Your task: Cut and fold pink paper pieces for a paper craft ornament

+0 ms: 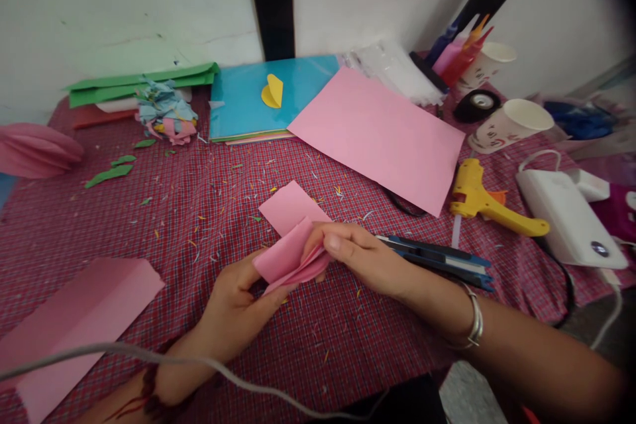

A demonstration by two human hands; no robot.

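A small folded piece of pink paper (288,253) is held just above the red checked tablecloth (209,212). My left hand (238,308) pinches its lower left edge from below. My right hand (355,255) grips its right end, fingers closed around the folds. A flat part of the pink paper (291,205) sticks out behind the hands. A blue pair of scissors or cutter (437,258) lies right beside my right wrist, which wears a silver bangle.
A large pink sheet (382,132), a blue sheet stack (248,103) with a yellow cut-out, green paper (139,79), paper scraps (166,112), a folded pink sheet (79,318), a yellow glue gun (481,199), a white power bank (566,215), paper cups (511,122), tape (477,105), a grey cable (149,361).
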